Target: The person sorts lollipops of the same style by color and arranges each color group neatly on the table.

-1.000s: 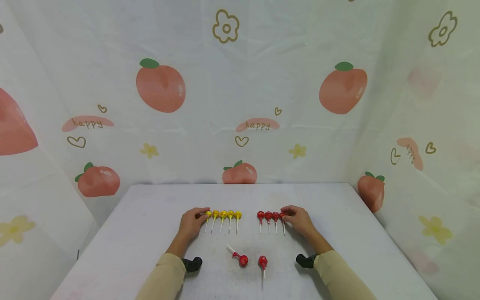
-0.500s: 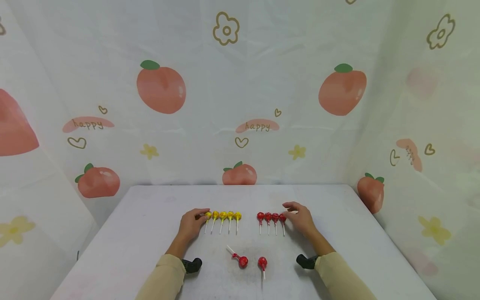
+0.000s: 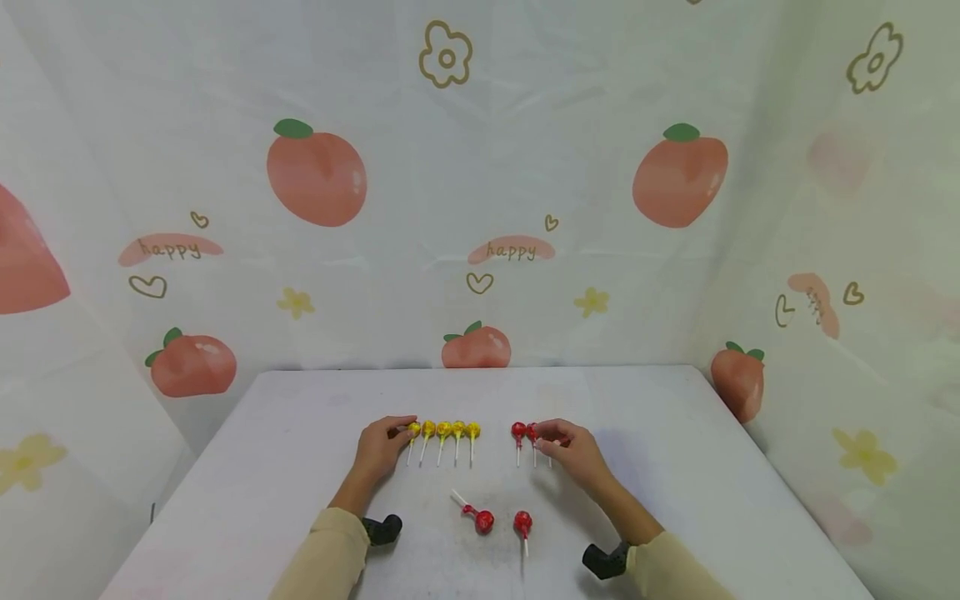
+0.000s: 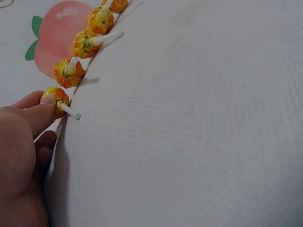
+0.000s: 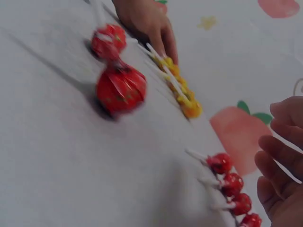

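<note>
My left hand (image 3: 378, 448) pinches the yellow-wrapped head of the end lollipop (image 4: 60, 100) between thumb and finger, at the left end of a row of several yellow lollipops (image 3: 444, 430). My right hand (image 3: 576, 454) holds nothing; its fingers are spread and relaxed. In the head view it overlaps the right part of a row of red lollipops (image 3: 518, 429), hiding some of them. The right wrist view shows that red row (image 5: 232, 183) beside the hand (image 5: 284, 165), a gap between them. Closer to me lie two loose red lollipops, one slanted (image 3: 483, 522) and one pointing its stick toward me (image 3: 522, 523).
A white table (image 3: 300, 467) carries all the lollipops. Behind it hangs a white curtain (image 3: 405, 300) printed with peaches and flowers. Black wrist mounts (image 3: 384, 530) sit at both sleeve cuffs.
My right hand lets go of the rightmost red lollipop, lifts away, then moves left and toward me across the red row. The left hand stays on its yellow lollipop.
</note>
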Tool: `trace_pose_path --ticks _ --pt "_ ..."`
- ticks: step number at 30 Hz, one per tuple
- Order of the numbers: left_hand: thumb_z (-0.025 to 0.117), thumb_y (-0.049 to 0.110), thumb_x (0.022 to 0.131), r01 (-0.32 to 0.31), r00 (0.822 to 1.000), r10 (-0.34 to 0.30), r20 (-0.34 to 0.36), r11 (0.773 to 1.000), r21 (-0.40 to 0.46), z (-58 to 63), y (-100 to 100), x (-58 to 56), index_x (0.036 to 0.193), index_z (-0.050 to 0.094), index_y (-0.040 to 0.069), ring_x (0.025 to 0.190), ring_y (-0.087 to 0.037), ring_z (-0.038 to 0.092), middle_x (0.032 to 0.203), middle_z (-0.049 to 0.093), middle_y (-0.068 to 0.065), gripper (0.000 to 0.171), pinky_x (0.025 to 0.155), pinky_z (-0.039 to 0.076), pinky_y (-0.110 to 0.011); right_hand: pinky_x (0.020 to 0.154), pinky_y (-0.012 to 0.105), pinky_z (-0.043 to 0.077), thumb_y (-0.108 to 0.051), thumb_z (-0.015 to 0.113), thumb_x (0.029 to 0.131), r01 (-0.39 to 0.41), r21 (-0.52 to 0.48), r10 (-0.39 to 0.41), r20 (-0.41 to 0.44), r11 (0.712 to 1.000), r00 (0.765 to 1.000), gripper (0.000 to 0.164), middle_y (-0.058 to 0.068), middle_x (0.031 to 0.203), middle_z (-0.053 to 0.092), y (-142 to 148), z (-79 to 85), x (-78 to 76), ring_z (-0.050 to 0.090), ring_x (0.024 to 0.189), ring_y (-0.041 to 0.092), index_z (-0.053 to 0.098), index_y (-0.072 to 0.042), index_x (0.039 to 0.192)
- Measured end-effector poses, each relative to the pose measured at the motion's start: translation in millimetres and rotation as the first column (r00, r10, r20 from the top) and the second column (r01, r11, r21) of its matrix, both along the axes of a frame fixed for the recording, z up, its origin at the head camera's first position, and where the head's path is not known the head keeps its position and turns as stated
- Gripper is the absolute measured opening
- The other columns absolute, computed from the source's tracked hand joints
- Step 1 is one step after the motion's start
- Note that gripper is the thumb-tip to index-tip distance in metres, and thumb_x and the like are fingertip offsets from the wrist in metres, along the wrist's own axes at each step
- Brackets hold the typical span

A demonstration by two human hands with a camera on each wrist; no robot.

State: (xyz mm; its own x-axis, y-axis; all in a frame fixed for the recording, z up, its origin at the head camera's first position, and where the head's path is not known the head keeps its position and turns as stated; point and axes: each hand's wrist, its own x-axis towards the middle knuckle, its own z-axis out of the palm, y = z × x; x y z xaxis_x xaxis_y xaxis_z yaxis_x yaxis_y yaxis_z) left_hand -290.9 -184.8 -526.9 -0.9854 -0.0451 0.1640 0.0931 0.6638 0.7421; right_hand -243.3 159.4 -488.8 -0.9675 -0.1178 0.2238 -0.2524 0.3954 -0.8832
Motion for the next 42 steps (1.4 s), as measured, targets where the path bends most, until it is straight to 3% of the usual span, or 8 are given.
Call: trace_pose_path --ticks 7,14,19,26,36,42 --pt "0.070 0.011 0.090 -0.002 1.000 0.002 0.003 1.000 0.001 -1.3 -0.6 -0.1 0.120 0.071 0.012 0.085 -0.020 0.051 0.105 0.066 -0.004 0.030 0.076 0.044 -0.038 0.073 0.027 0.049 -0.012 0.069 0.090 -0.178 0.064 0.176 0.034 0.982 0.984 0.020 0.009 0.100 0.069 -9.9 -8.0 18.7 0.059 0.087 0.016 0.070 -0.003 0.108" --pt "0.070 0.011 0.090 -0.004 1.000 0.004 0.001 1.000 -0.003 -0.6 -0.7 -1.1 0.119 0.071 0.012 0.086 -0.020 0.052 0.106 0.066 -0.005 0.029 0.078 0.044 -0.039 0.071 0.027 0.048 -0.017 0.072 0.088 -0.355 0.102 0.334 0.178 0.929 0.926 0.022 0.000 0.094 0.067 -12.1 -16.7 28.4 0.057 0.083 0.013 0.070 -0.007 0.108" --pt "0.070 0.011 0.090 -0.001 1.000 0.001 -0.005 1.000 -0.014 -0.3 -1.5 -1.1 0.120 0.071 0.012 0.085 -0.020 0.052 0.105 0.066 -0.005 0.030 0.077 0.044 -0.038 0.072 0.026 0.046 -0.018 0.075 0.086 -0.439 0.124 0.407 0.221 0.890 0.886 0.025 -0.002 0.092 0.064 -11.1 -20.5 32.2 0.055 0.082 0.013 0.070 -0.010 0.109" --pt "0.070 0.011 0.090 0.003 1.000 -0.003 -0.014 1.000 -0.016 -0.8 -1.3 -0.8 0.119 0.071 0.012 0.085 -0.019 0.052 0.107 0.067 -0.005 0.030 0.077 0.044 -0.038 0.074 0.025 0.046 -0.019 0.077 0.084 -0.474 0.129 0.433 0.254 0.871 0.865 0.025 -0.007 0.090 0.064 -10.0 -22.5 34.4 0.056 0.083 0.011 0.070 -0.014 0.108" --pt "0.070 0.010 0.089 0.007 1.000 -0.008 -0.025 1.000 -0.016 0.4 -1.1 0.7 0.119 0.071 0.011 0.085 -0.019 0.053 0.109 0.067 -0.006 0.029 0.076 0.046 -0.038 0.072 0.025 0.043 -0.022 0.078 0.083 -0.493 0.189 0.445 0.245 0.849 0.861 0.024 -0.008 0.086 0.060 -8.6 -21.6 36.1 0.052 0.081 0.010 0.071 -0.019 0.106" --pt "0.070 0.010 0.090 0.001 1.000 -0.002 -0.021 1.000 -0.012 0.5 0.1 0.8 0.119 0.071 0.011 0.087 -0.020 0.054 0.110 0.067 -0.007 0.029 0.079 0.046 -0.041 0.072 0.024 0.045 -0.022 0.078 0.084 -0.488 0.191 0.444 0.230 0.852 0.866 0.024 -0.009 0.086 0.061 -7.0 -21.8 36.4 0.054 0.080 0.009 0.070 -0.018 0.107"
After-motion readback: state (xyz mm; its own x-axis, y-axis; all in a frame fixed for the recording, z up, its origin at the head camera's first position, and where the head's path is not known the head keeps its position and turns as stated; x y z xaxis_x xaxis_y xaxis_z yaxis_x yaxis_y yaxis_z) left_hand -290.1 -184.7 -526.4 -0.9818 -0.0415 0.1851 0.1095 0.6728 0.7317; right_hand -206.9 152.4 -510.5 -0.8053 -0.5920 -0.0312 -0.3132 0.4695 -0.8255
